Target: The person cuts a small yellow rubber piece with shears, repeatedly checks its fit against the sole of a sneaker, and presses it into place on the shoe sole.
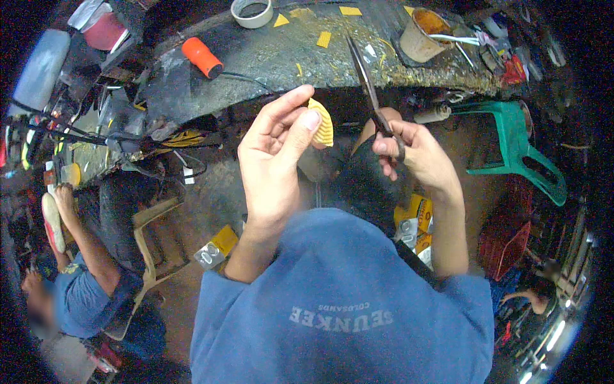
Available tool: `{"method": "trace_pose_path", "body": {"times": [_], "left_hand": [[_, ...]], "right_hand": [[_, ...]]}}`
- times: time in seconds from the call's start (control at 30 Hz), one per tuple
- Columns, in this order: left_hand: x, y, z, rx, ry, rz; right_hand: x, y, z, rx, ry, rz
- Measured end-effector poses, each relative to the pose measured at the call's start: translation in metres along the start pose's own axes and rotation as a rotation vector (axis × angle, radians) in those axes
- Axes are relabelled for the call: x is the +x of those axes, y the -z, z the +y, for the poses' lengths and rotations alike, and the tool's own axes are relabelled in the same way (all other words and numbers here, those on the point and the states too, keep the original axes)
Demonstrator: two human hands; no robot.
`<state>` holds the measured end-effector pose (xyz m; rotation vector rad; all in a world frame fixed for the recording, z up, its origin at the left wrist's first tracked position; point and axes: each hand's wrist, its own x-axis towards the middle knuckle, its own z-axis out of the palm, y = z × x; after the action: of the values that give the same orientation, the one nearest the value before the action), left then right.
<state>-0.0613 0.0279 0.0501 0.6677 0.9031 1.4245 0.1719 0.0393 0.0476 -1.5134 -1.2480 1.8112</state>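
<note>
My left hand (274, 147) is raised in front of me, its thumb and fingers pinching a small yellow ridged piece (325, 128) with one curved edge. To the right, my right hand (412, 146) is closed around the handles of dark metal scissors (364, 73). Their long blades point away from me, over the edge of the workbench (268, 67), and look nearly closed. The scissors are apart from the yellow piece. Small yellow scraps (324, 40) lie on the bench beyond the blades.
On the bench are a tape roll (252, 11), an orange cylindrical object (202, 56) with a cord, and a stained bucket (423, 37). A green plastic chair (511, 137) stands right. At left, another person (89, 281) holds a shoe (53, 221). Yellow-and-grey packages (216, 248) lie low.
</note>
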Motion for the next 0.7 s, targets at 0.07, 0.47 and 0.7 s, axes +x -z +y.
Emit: {"method": "trace_pose_path", "body": {"times": [0.07, 0.47, 0.7], "left_hand": [[0.000, 0.004, 0.001, 0.062, 0.017, 0.012], [0.010, 0.024, -0.004, 0.084, 0.062, -0.082], [0.023, 0.035, -0.011, 0.112, 0.086, -0.089]], "right_hand": [[-0.001, 0.001, 0.004, 0.051, -0.072, 0.069], [-0.090, 0.050, -0.056, -0.137, 0.222, 0.599], [-0.101, 0.155, -0.054, -0.448, 0.204, 0.946]]}}
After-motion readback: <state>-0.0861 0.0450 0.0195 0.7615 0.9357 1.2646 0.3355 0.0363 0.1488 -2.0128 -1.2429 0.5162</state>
